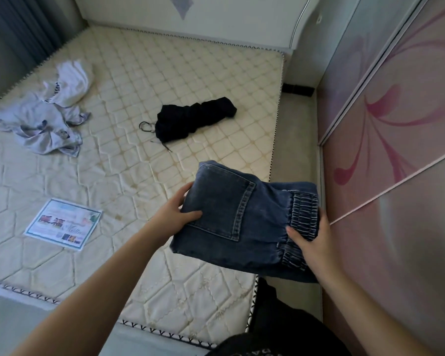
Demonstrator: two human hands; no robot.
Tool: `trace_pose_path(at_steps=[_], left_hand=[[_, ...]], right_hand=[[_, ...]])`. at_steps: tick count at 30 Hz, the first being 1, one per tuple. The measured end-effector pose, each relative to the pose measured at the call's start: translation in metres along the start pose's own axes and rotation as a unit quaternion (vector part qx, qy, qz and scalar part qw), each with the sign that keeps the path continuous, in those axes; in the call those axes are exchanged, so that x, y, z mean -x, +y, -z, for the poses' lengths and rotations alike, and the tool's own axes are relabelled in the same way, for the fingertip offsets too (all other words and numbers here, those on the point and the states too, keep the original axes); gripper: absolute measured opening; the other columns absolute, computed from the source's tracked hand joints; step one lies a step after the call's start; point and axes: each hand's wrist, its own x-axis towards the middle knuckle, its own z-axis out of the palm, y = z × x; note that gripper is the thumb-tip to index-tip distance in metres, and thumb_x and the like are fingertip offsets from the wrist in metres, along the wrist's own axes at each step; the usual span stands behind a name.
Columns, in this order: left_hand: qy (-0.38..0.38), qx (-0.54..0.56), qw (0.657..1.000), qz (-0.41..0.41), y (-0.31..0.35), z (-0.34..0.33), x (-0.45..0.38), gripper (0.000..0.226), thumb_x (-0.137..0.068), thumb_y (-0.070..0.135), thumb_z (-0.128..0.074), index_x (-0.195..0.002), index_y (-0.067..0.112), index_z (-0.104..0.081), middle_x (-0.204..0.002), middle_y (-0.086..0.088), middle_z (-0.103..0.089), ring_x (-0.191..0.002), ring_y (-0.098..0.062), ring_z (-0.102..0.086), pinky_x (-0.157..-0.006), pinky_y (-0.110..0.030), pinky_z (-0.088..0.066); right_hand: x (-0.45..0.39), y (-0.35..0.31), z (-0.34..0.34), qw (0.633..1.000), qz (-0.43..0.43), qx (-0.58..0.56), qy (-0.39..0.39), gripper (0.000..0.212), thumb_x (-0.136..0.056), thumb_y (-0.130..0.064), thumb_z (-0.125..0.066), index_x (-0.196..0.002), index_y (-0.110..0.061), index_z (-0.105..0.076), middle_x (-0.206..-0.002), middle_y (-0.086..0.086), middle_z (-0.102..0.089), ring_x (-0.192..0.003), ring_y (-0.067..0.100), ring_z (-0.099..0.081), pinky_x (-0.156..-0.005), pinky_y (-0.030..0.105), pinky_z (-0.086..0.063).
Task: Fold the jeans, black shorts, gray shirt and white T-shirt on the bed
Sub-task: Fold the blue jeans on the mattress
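Observation:
The folded blue jeans (231, 214) are held over the bed's right front corner, back pocket up. My left hand (176, 211) grips their left edge, thumb on top. My right hand (311, 240) grips the right side at the elastic cuffs. The black shorts (190, 119) lie crumpled mid-bed with a drawstring trailing left. The gray shirt (41, 127) lies crumpled at the left. The white T-shirt (70, 83) is bunched just behind it.
The bare quilted mattress (129, 80) has a printed label (62, 224) near its front left. A headboard stands at the far end. A sliding wardrobe door (396, 124) with pink floral print runs along the right, leaving a narrow floor strip beside the bed.

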Motion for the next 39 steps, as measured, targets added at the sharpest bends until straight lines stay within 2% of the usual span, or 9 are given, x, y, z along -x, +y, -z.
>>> trace_pose_path(at_steps=[5,8,14,18,21,24,33,37,39], left_hand=[[0.018,-0.027,0.998,0.055,0.014,-0.019,-0.111,0.078,-0.07,0.022,-0.076,-0.132,0.055,-0.043,-0.124,0.006,-0.064,-0.11,-0.016,-0.064,-0.095,-0.045,-0.053],[0.04,-0.05,0.995,0.078,0.005,-0.032,-0.177,0.078,-0.072,0.017,-0.074,-0.131,0.055,-0.042,-0.12,0.004,-0.065,-0.108,-0.018,-0.064,-0.095,-0.046,-0.053],[0.091,-0.154,0.979,0.098,-0.023,-0.05,-0.255,0.074,-0.079,0.011,-0.067,-0.138,0.044,-0.037,-0.111,0.012,-0.06,-0.103,-0.017,-0.059,-0.079,-0.03,-0.047],[0.107,-0.208,0.966,0.113,-0.049,-0.046,-0.299,0.073,-0.08,0.01,-0.066,-0.142,0.036,-0.038,-0.113,0.012,-0.055,-0.102,-0.016,-0.052,-0.084,-0.031,-0.041],[0.106,-0.22,0.962,0.124,-0.074,-0.037,-0.327,0.072,-0.077,0.011,-0.067,-0.137,0.042,-0.042,-0.105,0.016,-0.057,-0.103,-0.018,-0.055,-0.085,-0.033,-0.044],[0.11,-0.227,0.959,0.128,-0.1,-0.026,-0.353,0.074,-0.076,0.013,-0.069,-0.137,0.047,-0.041,-0.113,0.008,-0.059,-0.105,-0.021,-0.057,-0.09,-0.039,-0.049],[0.101,-0.257,0.952,0.133,-0.166,-0.018,-0.414,0.075,-0.08,0.015,-0.07,-0.141,0.047,-0.04,-0.111,0.011,-0.058,-0.099,-0.014,-0.053,-0.085,-0.028,-0.038],[0.092,-0.276,0.949,0.125,-0.193,-0.017,-0.426,0.077,-0.079,0.016,-0.07,-0.144,0.042,-0.036,-0.112,0.01,-0.057,-0.103,-0.019,-0.055,-0.085,-0.031,-0.038],[0.082,-0.298,0.941,0.14,-0.204,-0.017,-0.429,0.081,-0.08,0.019,-0.07,-0.147,0.038,-0.03,-0.123,0.002,-0.055,-0.109,-0.026,-0.055,-0.087,-0.035,-0.041]], right_hand=[[-0.103,0.026,-0.016,0.998,-0.059,-0.006,-0.023,0.076,-0.081,-0.03,-0.078,-0.143,-0.025,-0.034,-0.126,-0.006,-0.057,-0.107,0.012,-0.058,-0.088,0.032,-0.047],[-0.165,0.048,-0.034,0.995,-0.089,0.0,-0.034,0.079,-0.083,-0.022,-0.077,-0.146,-0.019,-0.031,-0.129,-0.003,-0.055,-0.105,0.01,-0.055,-0.082,0.022,-0.043],[-0.237,0.088,-0.078,0.981,-0.177,-0.012,-0.075,0.088,-0.084,-0.021,-0.075,-0.151,-0.026,-0.019,-0.142,0.0,-0.048,-0.124,0.023,-0.051,-0.104,0.045,-0.042],[-0.264,0.114,-0.112,0.971,-0.217,-0.027,-0.094,0.089,-0.084,-0.016,-0.074,-0.152,-0.021,-0.018,-0.145,0.005,-0.045,-0.131,0.026,-0.046,-0.109,0.052,-0.038],[-0.28,0.138,-0.137,0.964,-0.244,-0.031,-0.099,0.086,-0.086,-0.016,-0.073,-0.152,-0.021,-0.018,-0.146,0.006,-0.045,-0.131,0.027,-0.046,-0.109,0.05,-0.039],[-0.298,0.162,-0.157,0.961,-0.255,-0.034,-0.102,0.085,-0.088,-0.017,-0.071,-0.152,-0.023,-0.017,-0.146,0.006,-0.045,-0.129,0.027,-0.048,-0.108,0.05,-0.04],[-0.329,0.225,-0.209,0.959,-0.259,-0.008,-0.112,0.088,-0.087,-0.019,-0.072,-0.153,-0.027,-0.013,-0.152,0.005,-0.038,-0.138,0.027,-0.039,-0.112,0.051,-0.034],[-0.332,0.246,-0.221,0.96,-0.266,0.008,-0.091,0.087,-0.088,-0.02,-0.071,-0.154,-0.026,-0.014,-0.153,0.005,-0.037,-0.138,0.026,-0.039,-0.112,0.05,-0.035],[-0.33,0.253,-0.221,0.958,-0.27,0.026,-0.089,0.084,-0.09,-0.018,-0.068,-0.154,-0.023,-0.014,-0.153,0.006,-0.038,-0.136,0.027,-0.041,-0.112,0.049,-0.036]])
